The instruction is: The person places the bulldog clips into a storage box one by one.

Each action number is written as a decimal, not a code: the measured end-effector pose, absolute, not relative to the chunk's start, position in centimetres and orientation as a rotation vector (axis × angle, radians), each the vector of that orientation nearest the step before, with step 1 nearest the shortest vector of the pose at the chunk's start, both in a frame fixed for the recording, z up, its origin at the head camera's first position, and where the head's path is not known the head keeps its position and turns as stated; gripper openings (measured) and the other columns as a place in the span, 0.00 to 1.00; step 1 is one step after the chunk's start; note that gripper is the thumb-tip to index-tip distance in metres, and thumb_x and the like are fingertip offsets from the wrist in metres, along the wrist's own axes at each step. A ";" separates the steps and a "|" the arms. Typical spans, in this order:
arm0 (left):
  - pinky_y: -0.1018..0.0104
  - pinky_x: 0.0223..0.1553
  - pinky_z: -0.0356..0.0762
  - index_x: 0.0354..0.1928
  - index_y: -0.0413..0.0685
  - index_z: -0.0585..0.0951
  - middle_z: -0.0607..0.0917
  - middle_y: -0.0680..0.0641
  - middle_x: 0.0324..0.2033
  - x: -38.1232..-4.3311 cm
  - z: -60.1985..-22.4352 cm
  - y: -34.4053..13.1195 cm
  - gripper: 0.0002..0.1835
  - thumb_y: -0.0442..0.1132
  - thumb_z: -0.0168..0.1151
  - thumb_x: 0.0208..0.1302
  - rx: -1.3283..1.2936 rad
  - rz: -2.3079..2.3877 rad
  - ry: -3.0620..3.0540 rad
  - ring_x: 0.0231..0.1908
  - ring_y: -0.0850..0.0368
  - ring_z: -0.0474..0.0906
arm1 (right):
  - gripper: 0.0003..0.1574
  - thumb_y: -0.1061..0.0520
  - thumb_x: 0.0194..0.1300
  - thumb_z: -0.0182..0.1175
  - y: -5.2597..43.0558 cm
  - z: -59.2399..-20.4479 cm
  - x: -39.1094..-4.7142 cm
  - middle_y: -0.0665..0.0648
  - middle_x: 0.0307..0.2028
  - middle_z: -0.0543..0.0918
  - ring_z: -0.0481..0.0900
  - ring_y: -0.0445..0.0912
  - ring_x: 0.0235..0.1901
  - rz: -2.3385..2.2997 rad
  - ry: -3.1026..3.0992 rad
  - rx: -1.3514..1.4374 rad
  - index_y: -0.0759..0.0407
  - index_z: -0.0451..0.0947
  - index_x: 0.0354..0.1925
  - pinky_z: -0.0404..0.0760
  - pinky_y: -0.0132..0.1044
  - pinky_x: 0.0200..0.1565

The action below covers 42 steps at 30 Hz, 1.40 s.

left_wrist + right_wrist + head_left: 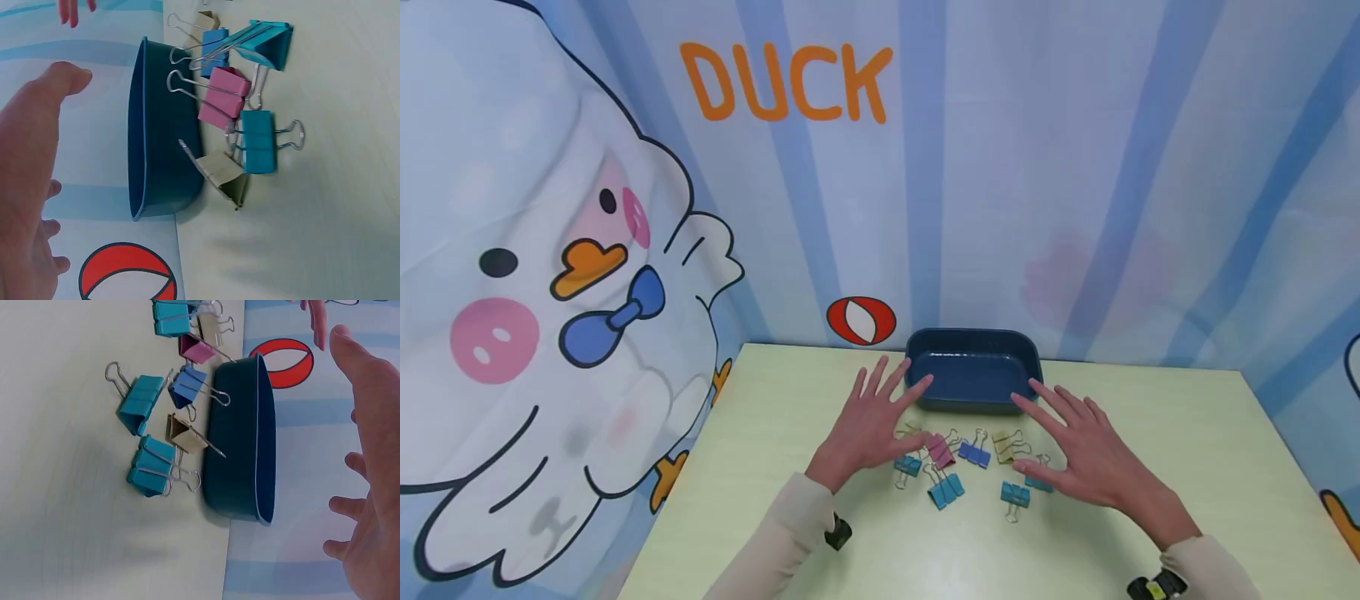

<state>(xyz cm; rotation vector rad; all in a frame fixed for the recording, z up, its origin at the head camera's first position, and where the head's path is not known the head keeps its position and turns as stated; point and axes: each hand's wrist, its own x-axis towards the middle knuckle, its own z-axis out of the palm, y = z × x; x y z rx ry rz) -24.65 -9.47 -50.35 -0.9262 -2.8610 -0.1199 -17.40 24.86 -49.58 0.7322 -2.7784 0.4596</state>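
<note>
Both hands hover above a group of binder clips, fingers spread and holding nothing. My left hand (867,423) is over the clips' left side, near a pink binder clip (940,450) and a teal binder clip (946,491). On the other side my right hand (1093,454) partly covers a teal binder clip (1039,481), beside another teal clip (1015,494). Between the hands lie a blue binder clip (973,454) and a beige binder clip (1004,447). A second beige clip (223,172) shows in the left wrist view, next to a teal clip (259,142).
Behind the clips a dark blue rectangular tray (973,407) stands near the back edge of the pale table (1180,417). A printed curtain (1000,167) with blue stripes and a duck hangs directly behind the table.
</note>
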 end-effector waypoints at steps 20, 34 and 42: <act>0.46 0.61 0.78 0.78 0.46 0.67 0.72 0.34 0.71 -30.8 -56.4 -7.6 0.32 0.47 0.59 0.78 -0.056 -1.958 -2.456 0.67 0.39 0.74 | 0.55 0.38 0.62 0.74 27.9 -59.1 -16.6 0.66 0.63 0.77 0.77 0.51 0.43 1.079 -2.882 0.237 0.64 0.65 0.74 0.78 0.49 0.45; 0.52 0.46 0.87 0.56 0.37 0.87 0.90 0.37 0.46 -32.9 -57.0 -5.7 0.14 0.32 0.67 0.71 0.244 -2.146 -2.197 0.44 0.47 0.89 | 0.27 0.49 0.57 0.79 26.3 -61.1 -16.3 0.44 0.33 0.80 0.66 0.41 0.30 1.041 -2.766 0.181 0.54 0.88 0.53 0.66 0.36 0.33; 0.60 0.39 0.88 0.54 0.35 0.87 0.90 0.39 0.43 -33.1 -56.8 -5.7 0.14 0.31 0.68 0.68 0.260 -2.132 -2.223 0.39 0.50 0.89 | 0.11 0.52 0.58 0.78 26.4 -61.7 -16.4 0.53 0.49 0.89 0.79 0.43 0.40 1.065 -2.728 0.222 0.51 0.91 0.39 0.74 0.35 0.37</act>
